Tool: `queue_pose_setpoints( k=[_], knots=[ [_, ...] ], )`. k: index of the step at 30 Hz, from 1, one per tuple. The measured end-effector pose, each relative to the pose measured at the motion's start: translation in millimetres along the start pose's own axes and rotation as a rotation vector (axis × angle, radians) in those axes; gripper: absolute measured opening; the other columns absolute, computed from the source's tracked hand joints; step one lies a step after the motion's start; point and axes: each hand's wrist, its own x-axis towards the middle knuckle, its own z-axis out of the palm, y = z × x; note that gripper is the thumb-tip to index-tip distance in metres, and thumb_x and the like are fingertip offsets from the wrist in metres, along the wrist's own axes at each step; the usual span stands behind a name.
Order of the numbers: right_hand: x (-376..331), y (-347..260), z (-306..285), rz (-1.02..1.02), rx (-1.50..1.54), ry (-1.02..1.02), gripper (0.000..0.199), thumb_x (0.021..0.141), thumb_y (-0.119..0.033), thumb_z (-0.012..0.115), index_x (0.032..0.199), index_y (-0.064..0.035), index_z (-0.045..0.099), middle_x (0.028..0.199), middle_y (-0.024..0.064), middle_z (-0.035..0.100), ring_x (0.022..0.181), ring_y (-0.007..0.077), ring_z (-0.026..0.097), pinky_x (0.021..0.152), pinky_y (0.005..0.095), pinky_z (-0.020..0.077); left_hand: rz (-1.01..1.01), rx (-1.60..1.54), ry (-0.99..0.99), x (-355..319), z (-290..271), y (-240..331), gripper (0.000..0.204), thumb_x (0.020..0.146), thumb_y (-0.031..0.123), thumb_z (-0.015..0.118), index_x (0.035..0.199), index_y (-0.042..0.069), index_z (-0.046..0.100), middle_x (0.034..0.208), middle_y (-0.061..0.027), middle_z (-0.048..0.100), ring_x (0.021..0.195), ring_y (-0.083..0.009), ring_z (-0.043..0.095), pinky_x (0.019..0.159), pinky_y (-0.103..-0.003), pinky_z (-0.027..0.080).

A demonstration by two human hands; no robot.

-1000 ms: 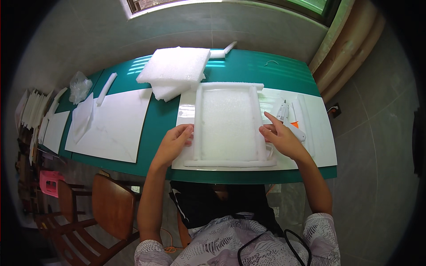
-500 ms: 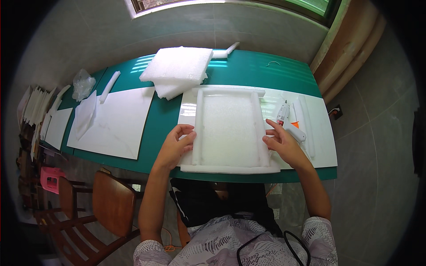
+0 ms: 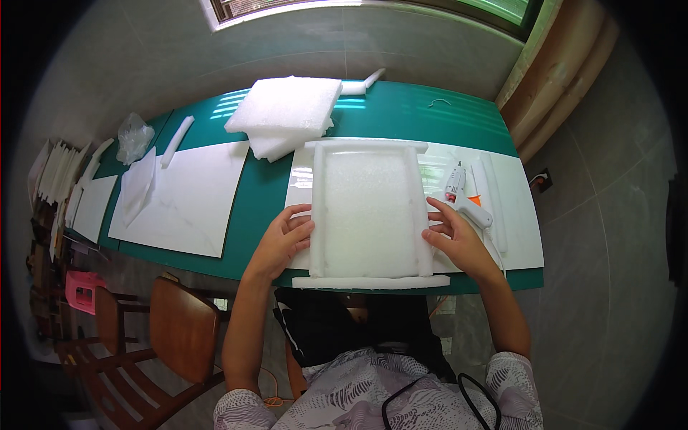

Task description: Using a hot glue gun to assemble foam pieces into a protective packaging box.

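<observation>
A white foam panel (image 3: 369,215) lies in front of me, with foam strips along its left, right and far sides. A separate-looking foam strip (image 3: 369,283) runs along its near edge, by the table edge; whether it is attached I cannot tell. My left hand (image 3: 285,240) grips the panel's left side, thumb and fingers curled against the side strip. Gripping the opposite side is my right hand (image 3: 453,236), its thumb against the right strip. Close to the right hand rests a white glue gun (image 3: 474,213) with an orange part (image 3: 475,200).
On the green table (image 3: 473,115) lie white boards (image 3: 183,208) and stacked foam sheets (image 3: 287,107). Loose foam strips (image 3: 491,201) are at the right. A clear plastic bag (image 3: 134,137) sits far left. Wooden chairs (image 3: 183,326) and a pink stool (image 3: 82,288) stand at the lower left.
The panel's near edge and the strip along it have come slightly toward me, and the strip looks more distinct from the panel. Both hands have stayed at the panel's sides, shifting only a little.
</observation>
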Motion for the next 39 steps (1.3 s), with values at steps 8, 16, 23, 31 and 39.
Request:
queue_pose_setpoints(
  k=[8, 16, 23, 31, 39],
  knots=[
    [-5.3, -7.1, 8.4, -0.032, 0.076, -0.013, 0.067, 0.088, -0.017, 0.066, 0.146, -0.0045, 0.035, 0.130, 0.0166, 0.050, 0.108, 0.0191, 0.057, 0.091, 0.0317, 0.0482, 0.060, 0.006, -0.020, -3.0, -9.1, 10.9, 0.053, 0.089, 0.012, 0.063, 0.134, -0.003, 0.040, 0.128, -0.0182, 0.054, 0.113, -0.0214, 0.057, 0.091, -0.035, 0.052],
    [-6.4, -4.7, 11.8, -0.072, 0.095, -0.009, 0.066, 0.088, -0.018, 0.066, 0.145, -0.0051, 0.035, 0.130, 0.0172, 0.051, 0.111, 0.0209, 0.056, 0.092, 0.0326, 0.0479, 0.083, -0.019, -0.031, -6.4, -11.6, 11.2, 0.054, 0.088, 0.012, 0.064, 0.134, -0.002, 0.040, 0.130, -0.0173, 0.052, 0.112, -0.0209, 0.057, 0.089, -0.034, 0.053],
    [3.8, 4.3, 13.7, -0.065, 0.013, 0.005, 0.067, 0.088, -0.021, 0.066, 0.145, -0.0045, 0.035, 0.132, 0.0203, 0.051, 0.113, 0.0235, 0.055, 0.094, 0.0348, 0.0471, 0.083, 0.069, 0.013, 12.1, -15.2, 1.1, 0.052, 0.089, 0.013, 0.065, 0.133, -0.001, 0.043, 0.129, -0.0177, 0.054, 0.109, -0.0190, 0.057, 0.092, -0.029, 0.048],
    [-33.1, -3.9, 20.4, -0.250, -0.268, 0.204, 0.068, 0.083, -0.012, 0.068, 0.143, -0.0037, 0.037, 0.137, 0.0192, 0.046, 0.118, 0.0283, 0.053, 0.092, 0.0396, 0.0496, 0.237, 0.284, 0.133, -5.8, -12.7, -7.0, 0.045, 0.091, 0.014, 0.064, 0.131, -0.001, 0.047, 0.128, -0.0174, 0.055, 0.116, -0.0219, 0.055, 0.096, -0.031, 0.046],
    [-77.3, 13.2, 37.6, -0.366, -0.560, 0.191, 0.076, 0.074, -0.008, 0.077, 0.140, -0.0050, 0.040, 0.137, 0.0179, 0.044, 0.122, 0.0353, 0.048, 0.101, 0.0406, 0.0433, 0.672, 0.813, 0.383, -101.3, -2.1, -43.6, 0.056, 0.079, 0.012, 0.076, 0.127, 0.002, 0.051, 0.124, -0.0155, 0.053, 0.109, -0.0262, 0.054, 0.089, -0.037, 0.049]
  ],
)
